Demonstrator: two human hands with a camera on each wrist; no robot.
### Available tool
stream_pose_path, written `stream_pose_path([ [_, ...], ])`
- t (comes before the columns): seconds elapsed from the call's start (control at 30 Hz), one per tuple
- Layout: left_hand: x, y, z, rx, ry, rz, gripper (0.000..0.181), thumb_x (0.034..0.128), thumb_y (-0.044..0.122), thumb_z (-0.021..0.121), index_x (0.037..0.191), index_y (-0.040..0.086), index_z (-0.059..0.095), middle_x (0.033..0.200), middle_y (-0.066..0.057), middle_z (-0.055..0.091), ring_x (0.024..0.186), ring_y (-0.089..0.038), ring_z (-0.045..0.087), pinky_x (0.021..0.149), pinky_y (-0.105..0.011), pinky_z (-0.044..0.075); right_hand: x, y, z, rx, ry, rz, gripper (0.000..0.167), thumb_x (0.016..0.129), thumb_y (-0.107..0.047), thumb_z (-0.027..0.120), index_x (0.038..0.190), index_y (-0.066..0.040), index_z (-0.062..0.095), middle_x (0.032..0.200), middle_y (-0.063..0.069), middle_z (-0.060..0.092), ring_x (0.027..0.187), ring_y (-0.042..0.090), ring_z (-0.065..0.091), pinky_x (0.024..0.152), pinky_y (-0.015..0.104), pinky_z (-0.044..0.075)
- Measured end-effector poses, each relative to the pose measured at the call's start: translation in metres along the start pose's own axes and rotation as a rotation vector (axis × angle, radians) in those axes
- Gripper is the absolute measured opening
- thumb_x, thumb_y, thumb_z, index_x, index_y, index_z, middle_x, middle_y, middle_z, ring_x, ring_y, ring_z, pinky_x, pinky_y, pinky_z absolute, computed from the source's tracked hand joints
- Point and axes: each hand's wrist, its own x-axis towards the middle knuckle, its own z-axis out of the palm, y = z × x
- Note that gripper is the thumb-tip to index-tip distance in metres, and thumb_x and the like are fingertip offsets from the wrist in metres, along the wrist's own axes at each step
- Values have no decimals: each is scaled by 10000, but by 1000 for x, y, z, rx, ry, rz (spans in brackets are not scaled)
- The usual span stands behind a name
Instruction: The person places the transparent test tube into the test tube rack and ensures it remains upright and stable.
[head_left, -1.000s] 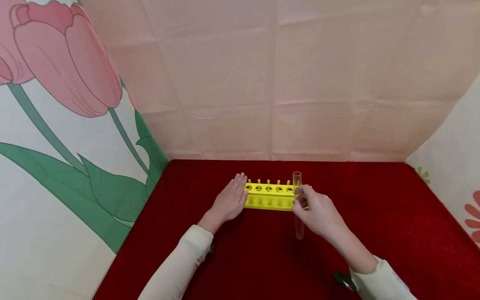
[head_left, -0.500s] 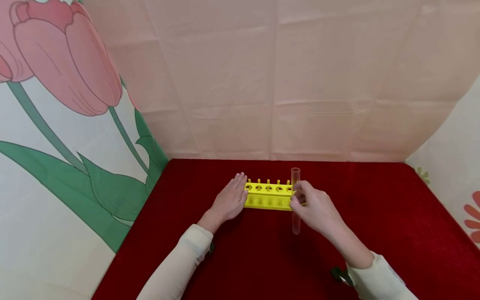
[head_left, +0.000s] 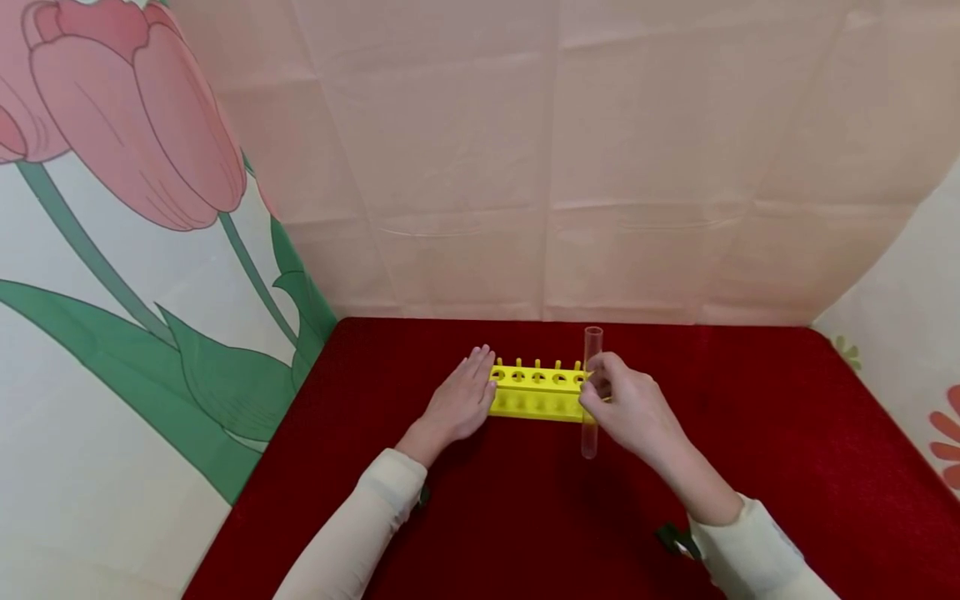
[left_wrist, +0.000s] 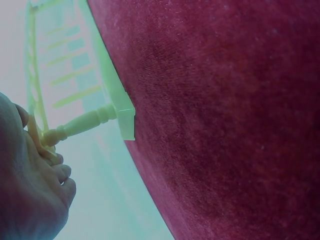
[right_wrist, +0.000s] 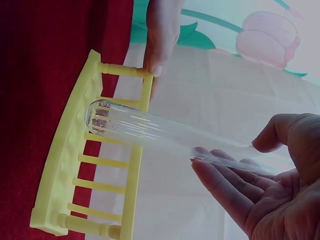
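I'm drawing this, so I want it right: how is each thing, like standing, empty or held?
Yellow plastic rack with round holes: standing; the holes showing are empty.
Clear round-bottomed tube: looks empty, mouth up, outside the rack's holes.
Left hand: fingers straight, touching the rack's left end.
Right hand: pinching the tube.
Dark red cloth: spread flat.
Pale pink sheet: hanging, creased.
White tulip-print sheet: hanging.

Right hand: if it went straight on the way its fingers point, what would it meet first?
Likely the yellow rack, near its right end; the clear tube in the right hand may touch first. They overlap in the head view, so depth is unclear.
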Motion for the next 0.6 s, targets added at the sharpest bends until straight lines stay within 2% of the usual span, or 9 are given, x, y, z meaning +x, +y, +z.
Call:
stream_pose_path([
  [0.27,1,-1,2,-3,18,13,596,1119,361,215,1626,54,153,1698,-108,145,1570,-205,66,1267,-369,129,5,-2,-1,17,-4,-5,287,949,-163,597,1191,-10,574,1081,176,702,887,258,677,688,354,612],
  [0.6,1,-1,3,-5,13,4,598,1119,368,214,1629,64,142,1703,-89,127,1569,-189,50,1268,-353,109,12,-6,-4,46,2,-13,274,957,-181,586,1187,-31,572,1063,149,710,895,259,674,684,349,598],
])
